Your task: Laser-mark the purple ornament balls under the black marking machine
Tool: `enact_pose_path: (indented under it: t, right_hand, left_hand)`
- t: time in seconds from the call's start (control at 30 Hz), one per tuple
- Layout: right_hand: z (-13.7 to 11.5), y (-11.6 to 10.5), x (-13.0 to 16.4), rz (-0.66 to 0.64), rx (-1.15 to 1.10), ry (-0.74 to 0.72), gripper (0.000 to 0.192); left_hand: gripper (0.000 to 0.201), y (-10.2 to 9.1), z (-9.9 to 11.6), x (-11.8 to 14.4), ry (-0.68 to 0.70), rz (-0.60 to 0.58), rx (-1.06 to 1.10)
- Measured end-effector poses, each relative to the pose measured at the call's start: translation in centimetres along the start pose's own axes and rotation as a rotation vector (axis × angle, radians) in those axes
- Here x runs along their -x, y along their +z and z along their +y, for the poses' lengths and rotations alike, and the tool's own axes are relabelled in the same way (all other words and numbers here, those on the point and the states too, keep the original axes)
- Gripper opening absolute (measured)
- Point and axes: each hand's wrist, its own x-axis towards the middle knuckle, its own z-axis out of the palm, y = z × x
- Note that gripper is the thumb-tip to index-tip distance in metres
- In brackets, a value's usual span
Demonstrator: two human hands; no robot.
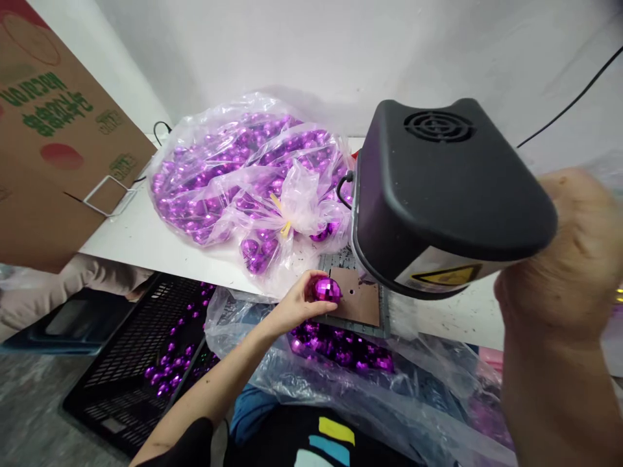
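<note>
1. A small workshop for piecework: a black benchtop machine (438, 188) with a warning label sits at two o'clock.
2. Bulk-bagged purple baubles (243, 175) at eleven, crate (131, 363) at eight.

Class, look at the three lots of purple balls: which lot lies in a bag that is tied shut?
The big clear bag on the white table, knotted with a yellow tie. The lap bag lies open, and the balls in the black crate are loose.

Left hand (296, 301) extended, fingers curled, right hand (559, 259) raised
</note>
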Motion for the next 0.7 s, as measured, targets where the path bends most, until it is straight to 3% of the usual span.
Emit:
enact_pose_path:
  t: [0.13,0.33,0.47,0.57,0.7]
  right_hand:
    - [0.3,0.1,0.0,0.042,0.004,-0.012,0.049]
    - [0.4,0.0,0.0,0.039,0.015,-0.003,0.052]
    - [0.2,0.1,0.1,0.027,0.007,-0.001,0.052]
    - [0.1,0.0,0.1,0.040,0.017,-0.003,0.052]
    - [0.2,0.0,0.3,0.024,0.009,0.016,0.045]
  left_hand:
    - [0.056,1.4,-1.0,-0.8,0.116,0.050,-0.338]
    - [0.048,3.1,-2.1,-2.7,0.369,0.070,-0.619]
    - [0.045,4.0,-1.5,-3.3,0.389,0.097,-0.835]
    - [0.043,4.5,-1.4,-3.7,0.375,0.107,-0.886]
    - [0.044,4.4,-2.4,-3.9,0.406,0.096,-0.788]
